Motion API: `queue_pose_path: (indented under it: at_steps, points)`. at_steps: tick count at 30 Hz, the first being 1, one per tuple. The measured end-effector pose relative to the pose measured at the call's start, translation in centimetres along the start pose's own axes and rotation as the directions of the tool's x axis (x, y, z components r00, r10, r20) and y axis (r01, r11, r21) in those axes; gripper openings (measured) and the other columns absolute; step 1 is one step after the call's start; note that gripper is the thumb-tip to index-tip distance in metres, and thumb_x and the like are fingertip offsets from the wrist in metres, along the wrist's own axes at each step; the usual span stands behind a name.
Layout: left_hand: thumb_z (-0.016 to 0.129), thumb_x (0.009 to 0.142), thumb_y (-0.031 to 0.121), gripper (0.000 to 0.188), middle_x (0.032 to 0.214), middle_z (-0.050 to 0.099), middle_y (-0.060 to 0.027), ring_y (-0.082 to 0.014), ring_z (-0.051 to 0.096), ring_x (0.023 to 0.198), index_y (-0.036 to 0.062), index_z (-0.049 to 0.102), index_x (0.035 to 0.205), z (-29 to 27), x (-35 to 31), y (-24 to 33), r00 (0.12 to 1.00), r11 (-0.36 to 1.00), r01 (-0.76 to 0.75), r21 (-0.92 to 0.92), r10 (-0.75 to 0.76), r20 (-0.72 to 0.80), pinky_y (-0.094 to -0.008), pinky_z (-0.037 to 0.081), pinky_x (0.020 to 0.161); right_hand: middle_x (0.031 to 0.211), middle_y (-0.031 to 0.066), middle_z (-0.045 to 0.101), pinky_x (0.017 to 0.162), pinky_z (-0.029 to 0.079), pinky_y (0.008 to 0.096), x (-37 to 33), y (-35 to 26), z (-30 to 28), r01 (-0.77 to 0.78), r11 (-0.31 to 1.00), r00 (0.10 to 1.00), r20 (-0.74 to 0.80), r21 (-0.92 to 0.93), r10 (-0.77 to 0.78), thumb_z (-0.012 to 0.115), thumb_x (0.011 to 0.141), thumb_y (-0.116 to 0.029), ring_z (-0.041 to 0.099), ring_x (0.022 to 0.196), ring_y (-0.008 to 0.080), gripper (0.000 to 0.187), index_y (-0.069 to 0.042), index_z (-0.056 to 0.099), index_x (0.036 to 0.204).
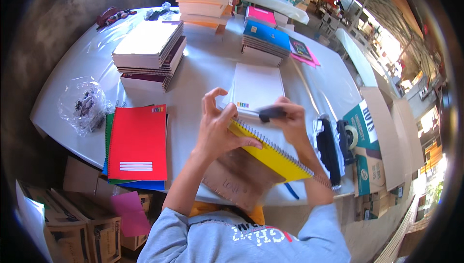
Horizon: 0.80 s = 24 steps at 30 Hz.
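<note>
My left hand (216, 130) is closed on a yellow spiral notebook (273, 155), tilted with its metal coil facing up and running from upper left to lower right. In my right hand (294, 120) is a small dark object (271, 113), just beyond the coil; blur hides its exact kind. Below the notebook, at the table's near edge, lies a worn brown board (234, 183) with handwriting on it. Past my hands, a stack of white sheets or covers (258, 84) rests on the table.
Red, green and blue spiral notebooks (137, 142) lie at left, near a clear bag of dark pieces (86, 101). Notebook stacks (147, 45) and blue-topped notebooks (266, 36) stand farther back. At right are a tape roll (352, 136) and an open carton (365, 127).
</note>
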<state>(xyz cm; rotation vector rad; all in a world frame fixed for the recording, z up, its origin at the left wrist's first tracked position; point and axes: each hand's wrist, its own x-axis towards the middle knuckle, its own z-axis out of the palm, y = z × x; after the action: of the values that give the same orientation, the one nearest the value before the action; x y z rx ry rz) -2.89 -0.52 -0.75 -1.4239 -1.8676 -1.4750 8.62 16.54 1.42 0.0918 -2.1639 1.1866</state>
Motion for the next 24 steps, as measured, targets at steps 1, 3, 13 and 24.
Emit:
queue_pose_path:
  at_steps: [1, 3, 13, 24]
  points:
    - [0.084, 0.035, 0.056, 0.073, 0.115, 0.036, -0.0165, -0.0355, 0.037, 0.108, 0.0049, 0.052, 0.076, 0.1, -0.4, -0.8, 1.000, 1.000, 0.011, 0.015, -0.011, -0.015, -0.0439, 0.044, 0.083, 0.072, 0.0072, 0.056, 0.062, 0.044, 0.0254, 0.3, -1.5, 1.3, 0.052, 0.931, 0.999, -0.016, 0.362, -0.049, 0.063, 0.061, 0.011, 0.055, 0.069, 0.0129, 0.037, -0.011, 0.073, 0.090]
    - [0.087, 0.034, 0.051, 0.077, 0.115, 0.033, -0.0163, -0.0338, 0.040, 0.107, 0.0072, 0.047, 0.082, -0.2, -0.7, -1.3, 0.990, 0.990, 0.137, -0.036, -0.137, -0.020, -0.0407, 0.049, 0.076, 0.072, 0.0078, 0.058, 0.059, 0.043, 0.0259, 1.0, -3.5, 1.8, 0.195, 0.979, 0.962, 0.204, -0.060, -0.179, 0.064, 0.062, 0.010, 0.055, 0.067, 0.0137, 0.035, -0.010, 0.073, 0.090]
    - [0.091, 0.034, 0.041, 0.084, 0.109, 0.036, -0.0137, -0.0282, 0.037, 0.109, 0.0048, 0.040, 0.089, 0.3, -0.9, -3.3, 0.985, 0.962, 0.114, -0.250, -0.141, -0.095, -0.0346, 0.044, 0.081, 0.072, 0.0046, 0.055, 0.056, 0.038, 0.0257, 2.9, 0.2, 1.9, -0.075, 0.979, 0.993, 0.081, -0.188, 0.092, 0.065, 0.063, 0.007, 0.050, 0.063, 0.0122, 0.030, -0.005, 0.071, 0.089]
    - [0.091, 0.041, 0.043, 0.095, 0.111, 0.031, -0.0068, -0.0112, 0.040, 0.082, 0.0079, 0.027, 0.103, -0.1, -2.1, -5.4, 0.978, 0.901, 0.199, -0.386, -0.207, 0.020, -0.0256, 0.043, 0.073, 0.068, 0.0069, 0.052, 0.056, 0.040, 0.0271, 4.7, -2.8, 5.9, 0.134, 0.991, 0.962, 0.237, 0.010, -0.133, 0.062, 0.062, 0.009, 0.050, 0.062, 0.0151, 0.033, -0.009, 0.072, 0.087]
